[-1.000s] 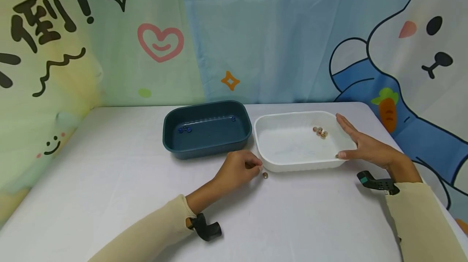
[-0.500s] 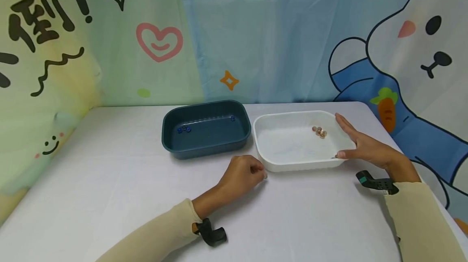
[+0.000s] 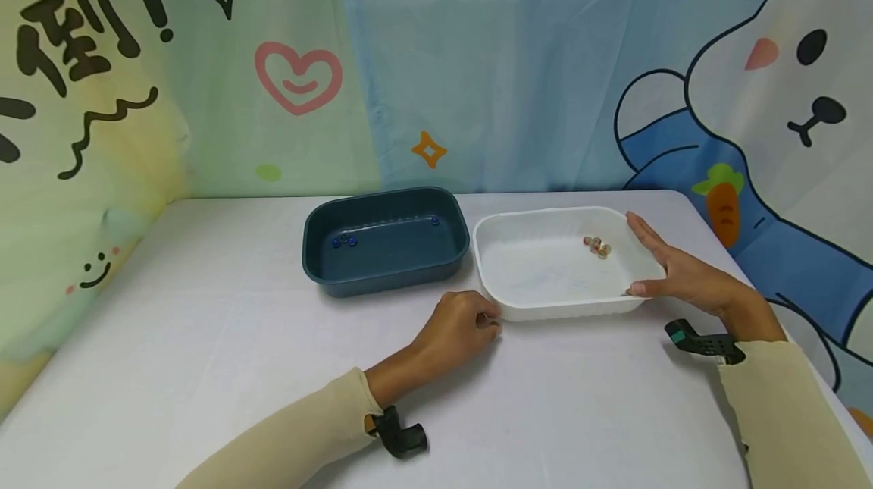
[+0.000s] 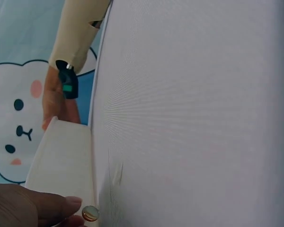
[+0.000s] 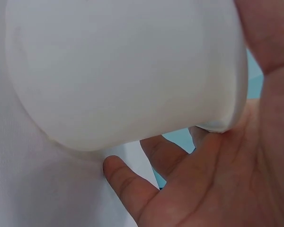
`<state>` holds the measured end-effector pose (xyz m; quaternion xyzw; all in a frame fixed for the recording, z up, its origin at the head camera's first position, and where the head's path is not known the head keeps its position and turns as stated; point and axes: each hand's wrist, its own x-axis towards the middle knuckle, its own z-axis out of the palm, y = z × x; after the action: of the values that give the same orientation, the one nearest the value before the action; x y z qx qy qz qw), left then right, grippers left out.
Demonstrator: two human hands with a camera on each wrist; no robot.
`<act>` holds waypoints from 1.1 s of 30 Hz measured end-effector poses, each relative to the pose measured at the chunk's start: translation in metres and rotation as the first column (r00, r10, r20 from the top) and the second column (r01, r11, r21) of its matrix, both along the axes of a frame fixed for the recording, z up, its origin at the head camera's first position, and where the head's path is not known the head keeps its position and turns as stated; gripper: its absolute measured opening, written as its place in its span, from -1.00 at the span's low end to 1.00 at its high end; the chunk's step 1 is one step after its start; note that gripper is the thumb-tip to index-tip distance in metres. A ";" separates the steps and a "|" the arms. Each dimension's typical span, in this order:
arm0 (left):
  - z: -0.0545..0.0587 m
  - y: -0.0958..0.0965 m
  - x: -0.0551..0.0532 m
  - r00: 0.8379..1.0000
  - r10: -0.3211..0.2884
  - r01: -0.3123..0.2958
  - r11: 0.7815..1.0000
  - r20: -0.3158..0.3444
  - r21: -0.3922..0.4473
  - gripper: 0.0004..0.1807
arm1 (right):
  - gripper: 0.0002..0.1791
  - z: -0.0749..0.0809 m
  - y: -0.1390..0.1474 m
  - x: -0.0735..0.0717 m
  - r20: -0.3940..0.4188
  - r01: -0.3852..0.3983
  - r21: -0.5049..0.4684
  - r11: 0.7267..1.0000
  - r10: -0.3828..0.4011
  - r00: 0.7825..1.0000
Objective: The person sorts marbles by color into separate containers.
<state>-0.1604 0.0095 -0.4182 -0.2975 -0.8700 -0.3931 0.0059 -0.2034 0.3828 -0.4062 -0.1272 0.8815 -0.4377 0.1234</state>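
Note:
At the front left corner of the white plastic tray (image 3: 532, 307), my left hand (image 3: 460, 330) pinches a clear glass marble with an amber tint (image 4: 90, 213) between its fingertips. That marble is hidden behind the fingers in the head view. My right hand (image 3: 689, 277) grips the tray's right end, thumb over the near rim and fingers along the outside. From the right wrist view, the palm and fingers (image 5: 132, 189) lie against the tray's outer end. Several amber marbles (image 3: 597, 247) sit in a cluster inside the white tray, toward its right.
A dark teal tray (image 3: 382, 277) stands just left of the white one. Several small blue marbles (image 3: 344, 241) lie at its left, and a single blue marble (image 3: 435, 221) at its right. A printed curtain (image 3: 546, 95) hangs behind the white-covered table (image 3: 204, 322).
My left hand has moved right and slightly down over the marble that lay on the table, taking it between the fingertips. My right hand stays on the white tray.

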 end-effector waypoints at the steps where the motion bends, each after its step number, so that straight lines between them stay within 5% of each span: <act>1: 0.000 0.000 0.000 1.000 -0.001 0.001 1.000 -0.001 -0.008 -0.87 | 0.25 0.000 0.000 0.000 -0.003 -0.003 -0.001 1.000 0.003 1.000; 14: -0.002 0.003 -0.002 0.998 -0.023 0.029 0.995 0.053 -0.099 -0.87 | 0.25 -0.001 0.002 0.000 -0.011 -0.004 -0.008 1.000 0.004 1.000; 21: -0.002 0.005 -0.004 0.999 -0.043 0.046 0.990 0.027 -0.135 -0.91 | 0.23 -0.001 0.001 0.001 -0.012 0.000 -0.007 1.000 0.000 1.000; 33: 0.010 -0.012 -0.012 0.980 -0.134 0.137 0.990 0.145 -0.010 -0.86 | 0.24 0.002 -0.001 0.000 -0.016 -0.025 -0.013 1.000 0.025 1.000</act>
<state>-0.1728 -0.0025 -0.4080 -0.3272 -0.8497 -0.4043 -0.0866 -0.2031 0.3817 -0.4044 -0.1426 0.8778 -0.4409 0.1210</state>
